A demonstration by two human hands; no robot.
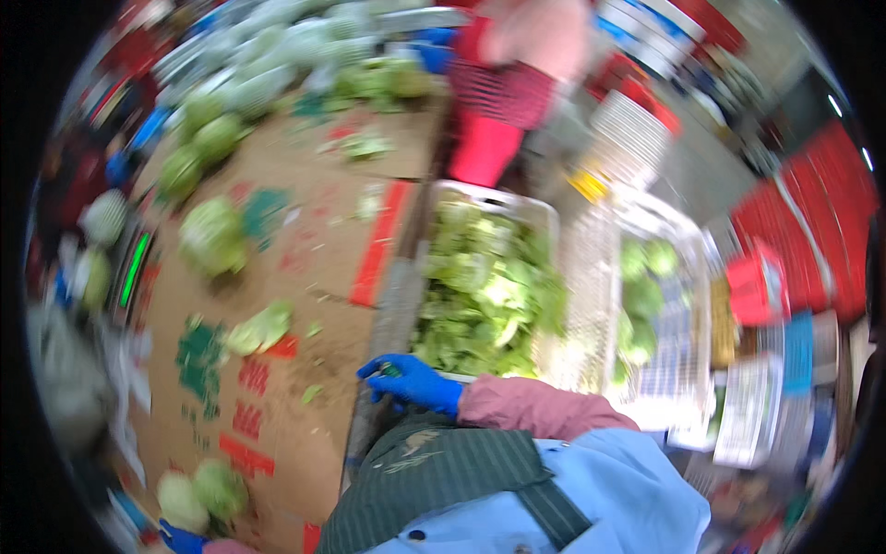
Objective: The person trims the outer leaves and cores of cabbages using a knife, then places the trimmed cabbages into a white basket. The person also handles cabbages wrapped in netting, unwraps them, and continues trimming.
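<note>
My right hand (pixel 413 385), in a blue glove, is at the near edge of the cardboard-covered table (pixel 304 249). Its fingers curl around a small dark-green thing (pixel 390 370), perhaps a tool handle. At the bottom left, my left hand (pixel 181 538), also blue-gloved, is partly cut off by the rim; it lies close to a pale cabbage (pixel 181 500), and contact cannot be made out. A greener cabbage (pixel 220 489) sits against that one. Farther up the cardboard are a larger cabbage (pixel 213 237) and a loose leaf (pixel 261 329).
A white crate (pixel 556 225) of cut leaves stands beside the table, and a second crate (pixel 702 277) holds several cabbages. Net-wrapped cabbages (pixel 277 59) are piled at the far end. Another person (pixel 509 90) stands there. A scale display (pixel 135 269) glows green at the table's far side.
</note>
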